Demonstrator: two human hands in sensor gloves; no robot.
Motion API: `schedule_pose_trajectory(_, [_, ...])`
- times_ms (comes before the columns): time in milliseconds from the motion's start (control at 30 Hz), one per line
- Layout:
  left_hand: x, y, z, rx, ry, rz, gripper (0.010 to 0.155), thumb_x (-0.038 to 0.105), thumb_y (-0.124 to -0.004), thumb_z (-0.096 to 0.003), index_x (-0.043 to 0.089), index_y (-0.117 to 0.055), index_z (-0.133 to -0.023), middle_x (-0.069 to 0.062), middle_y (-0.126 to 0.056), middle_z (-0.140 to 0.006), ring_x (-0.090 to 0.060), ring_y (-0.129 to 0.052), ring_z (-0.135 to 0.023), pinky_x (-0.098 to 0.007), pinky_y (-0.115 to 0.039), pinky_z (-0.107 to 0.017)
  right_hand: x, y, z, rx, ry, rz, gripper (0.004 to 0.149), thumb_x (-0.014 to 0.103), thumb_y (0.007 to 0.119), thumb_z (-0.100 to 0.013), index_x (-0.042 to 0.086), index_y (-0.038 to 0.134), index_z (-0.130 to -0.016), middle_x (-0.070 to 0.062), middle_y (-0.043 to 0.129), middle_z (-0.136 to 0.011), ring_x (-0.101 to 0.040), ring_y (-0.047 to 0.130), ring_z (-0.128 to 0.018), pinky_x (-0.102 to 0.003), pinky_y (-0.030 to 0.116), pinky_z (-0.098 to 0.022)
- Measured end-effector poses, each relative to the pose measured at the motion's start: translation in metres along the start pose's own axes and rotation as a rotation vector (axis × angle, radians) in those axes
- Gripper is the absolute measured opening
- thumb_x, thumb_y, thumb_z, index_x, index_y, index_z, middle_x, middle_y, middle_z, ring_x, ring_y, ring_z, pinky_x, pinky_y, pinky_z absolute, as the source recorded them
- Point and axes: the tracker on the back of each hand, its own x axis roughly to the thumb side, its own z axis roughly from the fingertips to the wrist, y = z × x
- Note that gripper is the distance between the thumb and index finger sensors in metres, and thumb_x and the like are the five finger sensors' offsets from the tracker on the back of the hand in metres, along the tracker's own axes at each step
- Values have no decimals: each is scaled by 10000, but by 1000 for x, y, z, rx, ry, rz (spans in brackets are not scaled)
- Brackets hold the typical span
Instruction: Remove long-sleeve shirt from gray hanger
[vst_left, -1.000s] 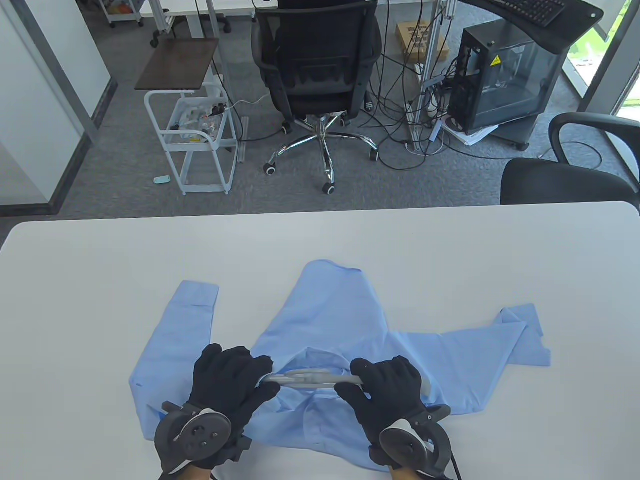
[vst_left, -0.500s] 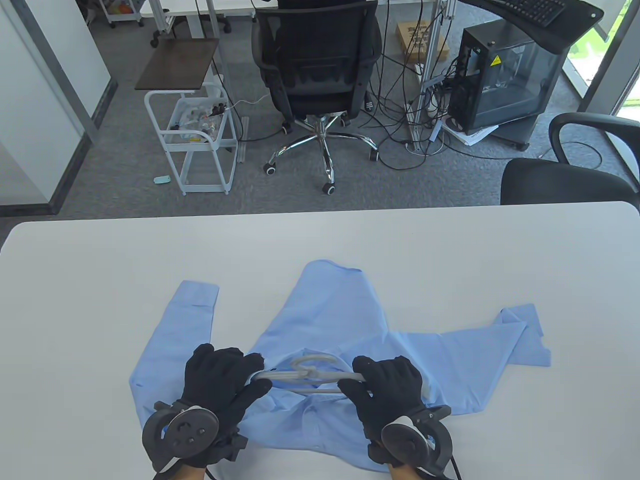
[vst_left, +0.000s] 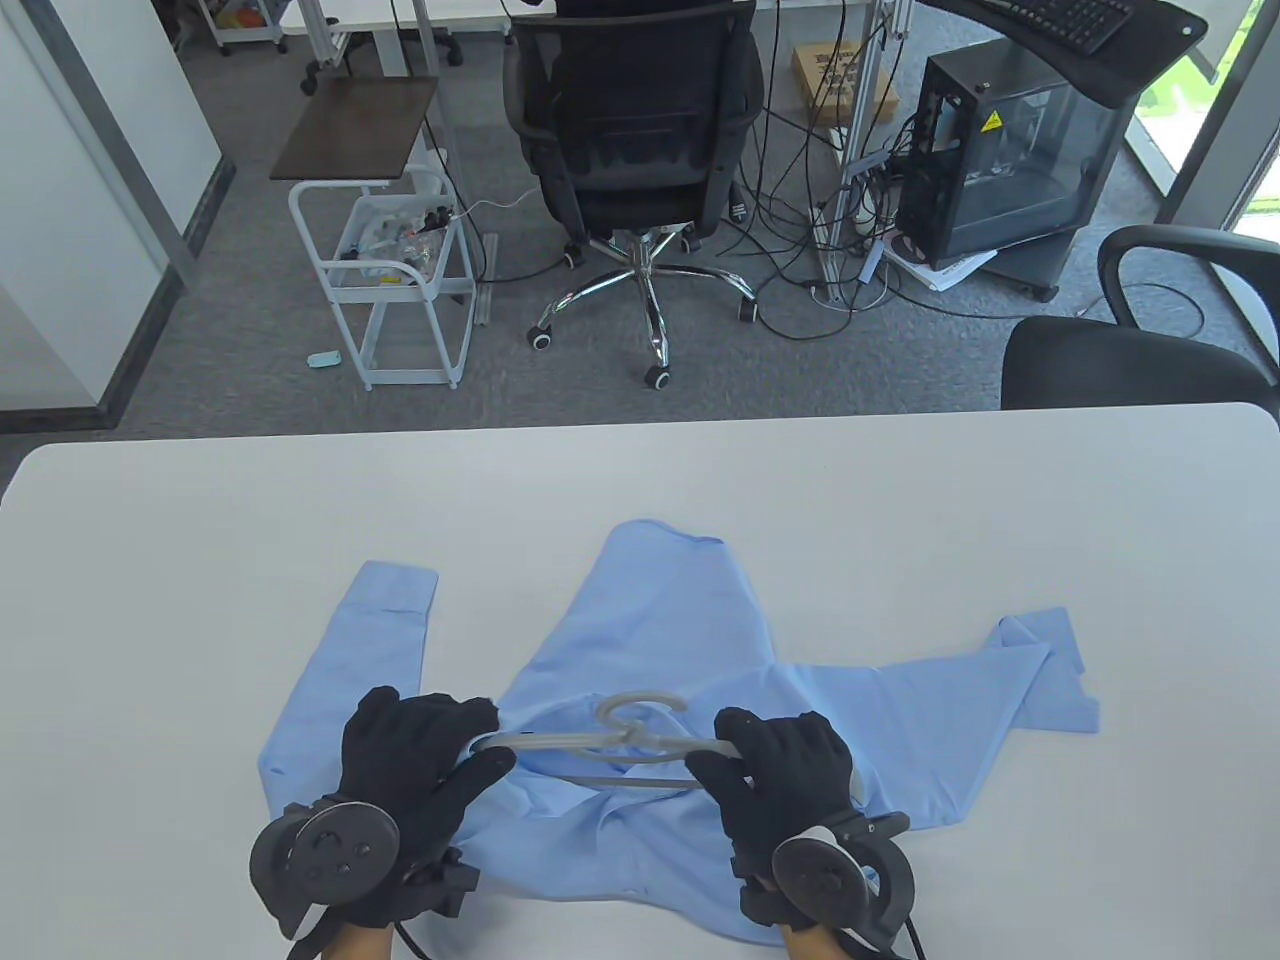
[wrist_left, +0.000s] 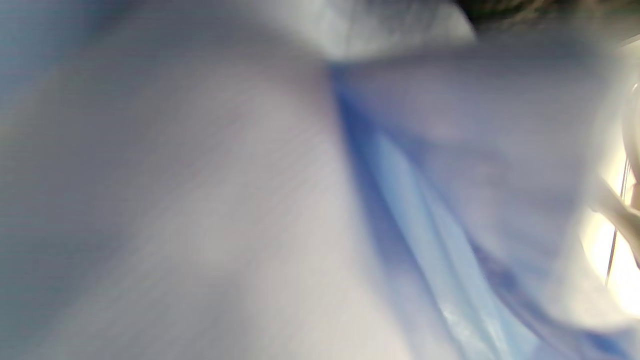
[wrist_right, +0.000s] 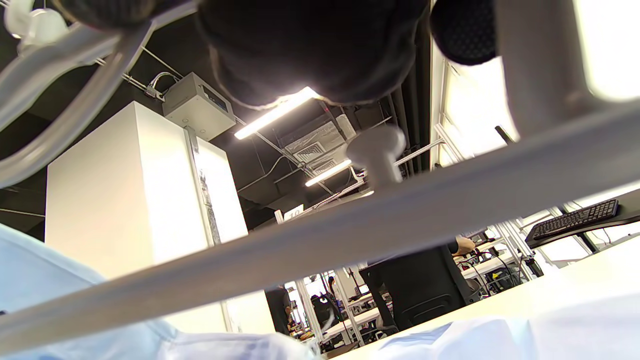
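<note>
A light blue long-sleeve shirt (vst_left: 660, 640) lies spread on the white table (vst_left: 200, 520), collar toward me. A gray hanger (vst_left: 600, 745) lies over the collar area with its hook (vst_left: 645, 705) pointing away from me. My left hand (vst_left: 425, 750) grips the hanger's left end, and shirt cloth lies around that end. My right hand (vst_left: 775, 765) grips the hanger's right end. In the right wrist view the gray hanger bar (wrist_right: 320, 235) crosses the frame under the gloved fingers (wrist_right: 320, 45). The left wrist view shows only blurred blue shirt cloth (wrist_left: 425, 225).
One sleeve (vst_left: 340, 650) lies folded to the left and the other sleeve (vst_left: 1000, 680) stretches right. A black office chair (vst_left: 630, 150), a white cart (vst_left: 400, 280) and a computer case (vst_left: 1010, 150) stand on the floor beyond the table's far edge.
The hanger has come further out of the collar, so its hook and lower bar now show. My left hand has moved left and toward me. My right hand has barely shifted.
</note>
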Motion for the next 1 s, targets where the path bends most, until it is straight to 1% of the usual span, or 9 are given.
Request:
schedule_pose_trajectory(167, [-6,3,0,6,23,31,551,659,-822,-370,411,-859,-861,76,-990,-674,-229,-994,-791,-608,-518,-810,-2,2,-1,41,-2,-15,588,650,683,-523,234,786,-926,47,925,-681,-243,922,-674,-632,638,-657])
schedule_pose_trajectory(233, [-11,5,1,11,36,60,544,652,-838,-367,412,-863,-855,76,-995,-662,-225,-999,-774,-604,-514,-811,-5,10,-3,158,-12,-39,575,565,752,-542,209,731,-992,-9,887,-783,-310,872,-760,-670,595,-669])
schedule_pose_trajectory(367, [-18,8,2,3,56,95,543,644,-852,-365,408,-862,-854,76,-994,-653,-220,-999,-750,-600,-508,-812,-12,14,-4,190,38,-15,555,516,723,-579,217,666,-1043,-63,828,-892,-372,807,-850,-688,545,-683])
schedule_pose_trajectory(500, [-18,8,1,8,54,98,542,647,-846,-368,407,-859,-854,81,-992,-653,-219,-1000,-738,-594,-508,-811,-15,13,-3,190,57,-28,584,547,692,-589,220,631,-1069,-109,752,-993,-429,745,-914,-708,492,-693])
schedule_pose_trajectory(567, [-19,8,2,9,54,99,543,648,-843,-370,404,-859,-855,82,-990,-655,-220,-996,-741,-593,-505,-813,-17,14,-3,197,56,-46,604,587,664,-582,225,638,-1065,-79,790,-952,-410,763,-912,-713,493,-694])
schedule_pose_trajectory(633, [-19,8,1,12,55,100,544,649,-839,-372,400,-859,-855,80,-988,-658,-218,-989,-753,-592,-495,-817,-17,13,-2,190,59,-67,598,603,672,-569,226,670,-1034,-30,826,-851,-359,801,-861,-718,503,-690])
schedule_pose_trajectory(800, [-15,5,3,23,26,83,557,654,-814,-390,392,-835,-880,75,-963,-699,-215,-944,-831,-598,-484,-822,-17,6,-2,82,48,-28,548,615,698,-533,255,731,-946,58,855,-698,-255,862,-695,-656,559,-681])
schedule_pose_trajectory(867, [-13,3,3,17,24,69,563,650,-805,-397,387,-827,-894,69,-951,-731,-239,-922,-869,-605,-474,-824,-16,6,-1,51,41,14,540,616,693,-525,261,741,-929,72,858,-675,-237,875,-655,-629,587,-676])
schedule_pose_trajectory(1000, [-16,-1,3,44,61,49,557,647,-758,-428,418,-783,-935,55,-878,-875,-270,-800,-1013,-630,-417,-832,-13,-1,2,-44,32,86,544,608,674,-533,254,725,-942,63,851,-694,-239,869,-665,-620,589,-666])
